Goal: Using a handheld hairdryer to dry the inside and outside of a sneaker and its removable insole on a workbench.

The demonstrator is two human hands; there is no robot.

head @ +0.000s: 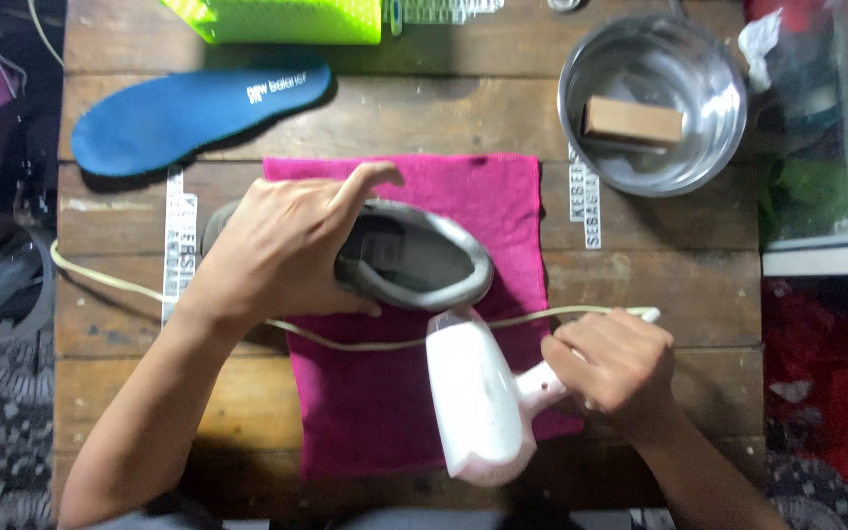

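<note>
Count, head view: one grey shoe (414,257); one blue insole (188,113); one white hair dryer (478,397); one magenta towel (385,412); one steel bowl (704,59); one brown block (632,122); one green box (287,20); two hands.

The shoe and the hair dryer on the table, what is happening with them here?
A person holds a grey shoe on its side with the left hand, over a pink towel on a wooden table. The right hand grips a white hair dryer, its nozzle at the shoe's opening. A blue insole lies apart.
</note>
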